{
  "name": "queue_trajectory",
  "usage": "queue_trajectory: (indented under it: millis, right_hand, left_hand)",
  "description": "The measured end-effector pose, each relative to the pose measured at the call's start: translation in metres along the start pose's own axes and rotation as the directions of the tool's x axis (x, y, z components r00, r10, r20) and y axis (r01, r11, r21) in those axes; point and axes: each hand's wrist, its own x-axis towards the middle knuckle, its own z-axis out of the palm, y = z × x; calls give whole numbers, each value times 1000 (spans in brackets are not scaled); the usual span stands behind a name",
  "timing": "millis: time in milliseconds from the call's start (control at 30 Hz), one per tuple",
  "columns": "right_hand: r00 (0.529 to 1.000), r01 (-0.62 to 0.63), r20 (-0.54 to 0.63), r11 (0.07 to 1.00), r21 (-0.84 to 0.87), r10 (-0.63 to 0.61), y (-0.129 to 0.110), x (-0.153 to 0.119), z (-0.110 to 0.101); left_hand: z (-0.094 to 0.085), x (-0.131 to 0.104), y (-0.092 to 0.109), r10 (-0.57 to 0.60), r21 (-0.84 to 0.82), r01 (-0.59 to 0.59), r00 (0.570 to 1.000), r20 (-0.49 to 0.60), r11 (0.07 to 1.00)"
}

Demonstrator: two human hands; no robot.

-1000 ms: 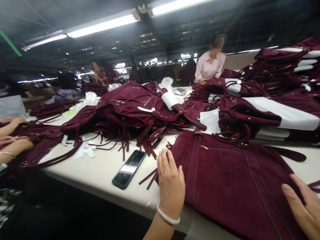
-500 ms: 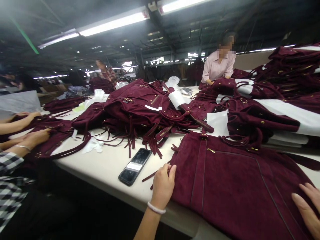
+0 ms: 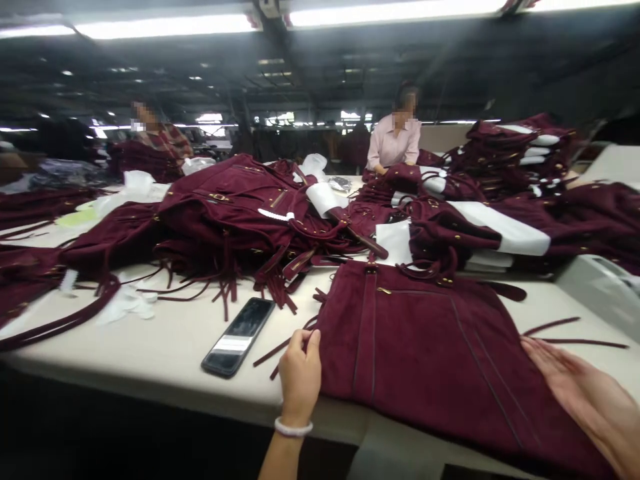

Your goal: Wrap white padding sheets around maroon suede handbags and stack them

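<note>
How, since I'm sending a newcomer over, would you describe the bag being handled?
Find the pale table, then the phone by its near edge. Right of that, the left hand and right hand flank the bag. Unlike the piled bags behind, it lies spread flat, gold zip pull facing up.

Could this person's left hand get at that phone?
Probably yes: the left hand is at the edge of the bag, and only tabletop and thin maroon strips lie between it and the phone.

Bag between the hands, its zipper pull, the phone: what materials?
Bag: suede or a lookalike fabric, matte and napped with uneven shading. Zipper pull: gold finish, probably metal from its shine. Phone: smooth, glossy front, likely glass; dark rim, maybe plastic or rubber.
</note>
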Motion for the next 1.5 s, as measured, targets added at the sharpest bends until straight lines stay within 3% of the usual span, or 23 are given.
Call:
queue_trajectory:
  millis: [33,67,133,233,300,433,600,667,833,1000,1133,1300,1367,1500]
  right_hand:
    - [997,-76,-11,996,55,76,-4,-5,3]
    - [997,-69,-41,995,70,72,-8,-11,8]
    - [998,22,-58,988,-153,-31,-14,-21,21]
    - [946,315,110,791,-524,-305,-14,-31,39]
    - [886,459,275,627,-629,-373,-11,-33,46]
    - [846,531,442,394,-750,-299,-8,-35,49]
    - [827,556,477,307,-773,-297,-16,-37,48]
    - [777,617,503,298,-728,-379,-24,-41,52]
    - [543,838,634,303,-454,-550,-44,-48,79]
    - [354,934,706,276,-228,-614,-52,-42,141]
    - [216,951,719,309,-1,-661,-75,-42,220]
    - [85,875,736,404,268,-671,-116,-52,317]
    - [74,832,778,469,297,-624,-120,-54,341]
    - [148,776,840,587,229,-523,-102,-51,360]
  left_hand:
    - [-1,0,1,-9,4,9,1000,-3,1000]
    - [-1,0,2,-18,22,18,1000,-10,1000]
    - [-2,1,4,-40,85,42,999,-29,995]
    - [-2,4,4,-74,159,82,996,-56,984]
    - [-1,6,2,-89,145,99,993,-74,984]
    - [4,6,-4,-61,36,65,993,-100,997]
    - [10,2,-8,17,-13,-18,995,-95,1000]
    - [10,1,-7,38,-14,-40,994,-99,999]
    - [7,-5,-1,41,8,-40,989,-140,999]
    - [4,-9,1,41,32,-38,992,-116,999]
    - [-2,-11,-3,74,-59,-77,996,-53,995]
    - [-9,-16,-7,148,-178,-154,988,-47,972]
    - [-9,-18,-7,197,-160,-209,976,-88,965]
    - [-4,-24,-1,376,13,-382,902,-211,924]
